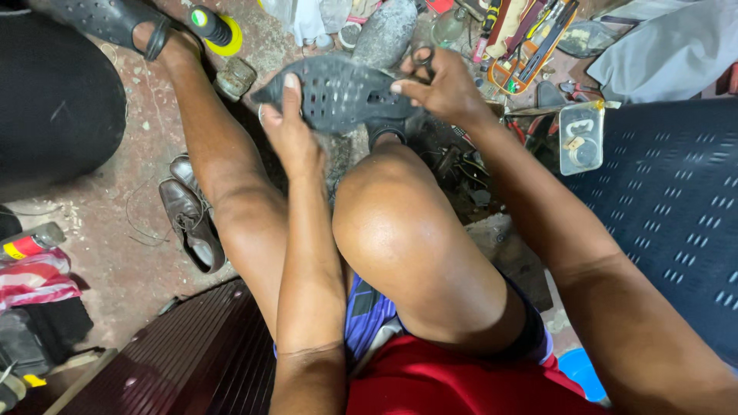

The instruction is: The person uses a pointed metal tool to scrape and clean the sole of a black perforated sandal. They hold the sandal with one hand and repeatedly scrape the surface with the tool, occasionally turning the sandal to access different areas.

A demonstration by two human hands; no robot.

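A dark perforated rubber shoe [338, 94] is held up above my raised knee. My left hand [290, 131] grips its near left edge, thumb on top. At the shoe's right end is my right hand [444, 88], fingers pinching that end, with the loops of a small pair of scissors [421, 58] showing at my fingers. I cannot tell what the blades touch. My left foot wears a matching dark perforated sandal [115, 19] at the top left.
A pair of brown leather shoes [191, 219] lies on the floor left of my leg. An orange tray of tools [530, 42] and a clear plastic box [582, 138] sit at the top right. A dark patterned cushion [676, 215] fills the right. A grey stone [384, 32] lies beyond the shoe.
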